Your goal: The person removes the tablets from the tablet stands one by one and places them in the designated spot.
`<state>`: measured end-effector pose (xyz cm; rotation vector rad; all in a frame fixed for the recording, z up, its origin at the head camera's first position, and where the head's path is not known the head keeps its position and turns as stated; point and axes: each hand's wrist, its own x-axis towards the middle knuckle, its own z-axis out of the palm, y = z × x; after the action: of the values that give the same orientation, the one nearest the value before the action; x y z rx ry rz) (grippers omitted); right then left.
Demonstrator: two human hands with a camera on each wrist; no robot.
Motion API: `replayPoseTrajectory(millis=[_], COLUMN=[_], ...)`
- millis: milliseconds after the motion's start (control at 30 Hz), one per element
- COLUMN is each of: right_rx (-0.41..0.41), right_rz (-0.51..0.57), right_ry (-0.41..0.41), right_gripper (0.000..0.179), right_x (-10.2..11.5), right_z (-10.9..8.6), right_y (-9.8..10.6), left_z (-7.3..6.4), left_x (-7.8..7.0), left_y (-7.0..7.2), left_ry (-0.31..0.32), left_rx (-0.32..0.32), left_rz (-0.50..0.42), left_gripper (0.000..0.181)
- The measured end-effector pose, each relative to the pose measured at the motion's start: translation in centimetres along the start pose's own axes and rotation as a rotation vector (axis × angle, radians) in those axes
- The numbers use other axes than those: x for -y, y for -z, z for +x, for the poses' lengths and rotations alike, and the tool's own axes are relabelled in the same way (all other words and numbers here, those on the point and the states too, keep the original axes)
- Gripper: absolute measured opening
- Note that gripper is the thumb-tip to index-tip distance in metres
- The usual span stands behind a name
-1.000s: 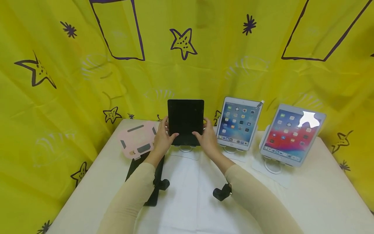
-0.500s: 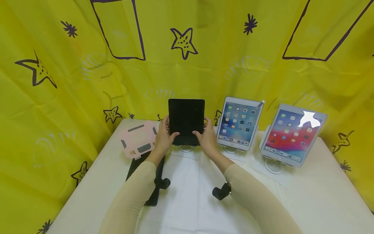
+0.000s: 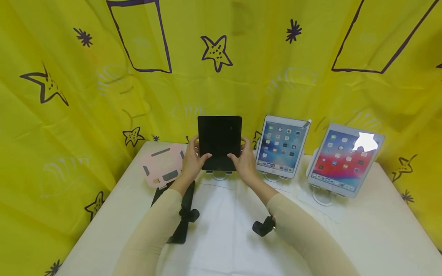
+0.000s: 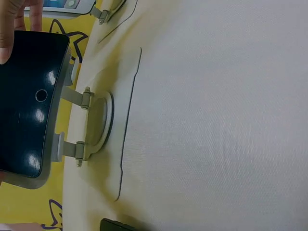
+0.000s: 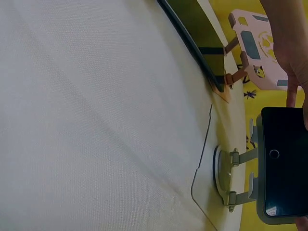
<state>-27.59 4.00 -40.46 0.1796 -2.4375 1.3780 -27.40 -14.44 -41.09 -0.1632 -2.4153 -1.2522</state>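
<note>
A black tablet (image 3: 220, 142) stands upright on a small stand (image 4: 98, 120), its screen dark. My left hand (image 3: 192, 159) grips its left edge, thumb over the lower front. On the opposite edge my right hand (image 3: 246, 161) holds it the same way, the fingers behind. In the left wrist view the lower edge of the black tablet (image 4: 24, 106) is beside the stand's two hooks; whether it presses on them I cannot tell. The right wrist view shows the stand's round base (image 5: 222, 173) on the table.
A white tablet (image 3: 283, 145) and another with a red and blue screen (image 3: 345, 159) stand to the right on their own stands. At left are a pink plate with grey pads (image 3: 162, 163) and a dark flat slab (image 3: 178, 234), partly under my left arm. A yellow curtain (image 3: 259, 92) hangs behind.
Both hands keep their hold on the black tablet, which has shifted very slightly upward. The head view has tilted a little.
</note>
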Motion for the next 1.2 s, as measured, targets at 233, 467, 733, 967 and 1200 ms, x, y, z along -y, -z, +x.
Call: replayPoseTrajectory(millis=[233,467,733,967,1200], right_rx=[0.04,0.06,0.053,0.035,0.06], right_rz=[0.056,0.056,0.06,0.068,0.066], right_ry=[0.026,0.05,0.091,0.14,0.121], right_gripper=[0.067,0.068,0.066,0.065,0.066], right_x=[0.8,1.1,1.7,2.5,3.1], right_z=[-0.5,-1.1,-1.9,-2.4,-3.2], right_y=[0.7,1.4,2.3,3.2,4.0], left_z=[-0.4,-1.1,-1.6,-2.1,-3.0], left_x=[-0.7,-1.5,-1.9,-2.7,-3.1], left_y=[1.0,1.8,2.5,3.2,3.7], left_ry=[-0.007,-0.034,-0.172,-0.211,-0.153], left_rx=[0.012,-0.01,-0.06,-0.055,0.006], left_rz=[-0.017,0.014,0.003,-0.024,-0.1], left_gripper=[0.072,0.073,0.073,0.073,0.076])
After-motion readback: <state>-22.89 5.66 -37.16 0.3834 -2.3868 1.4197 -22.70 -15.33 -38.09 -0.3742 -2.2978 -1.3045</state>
